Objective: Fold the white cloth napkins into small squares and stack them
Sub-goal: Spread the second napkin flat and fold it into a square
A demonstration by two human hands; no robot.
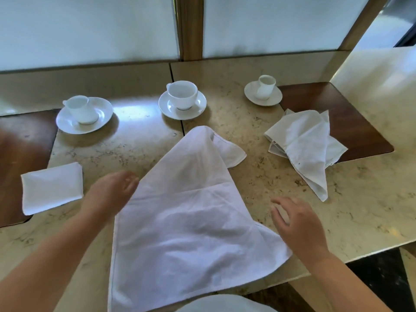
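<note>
While the napkin (191, 221) lay spread at lower centre, its point toward upper centre, both hands flanked it; the left hand (112, 190) hovered wide at its left edge. The right hand (297, 224), fingers spread and holding nothing, sat nearer the lower right corner.

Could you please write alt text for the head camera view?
Two open hands, left hand and right hand, hover beside a white napkin spread on a marble table; a folded napkin lies left, crumpled napkins right, three cups behind.

We see open napkin (191, 233) centre on table (258, 136) | folded napkin (52, 188) left | napkin heap (306, 145) right | three cups (182, 95) on saucers (182, 104) behind
</note>
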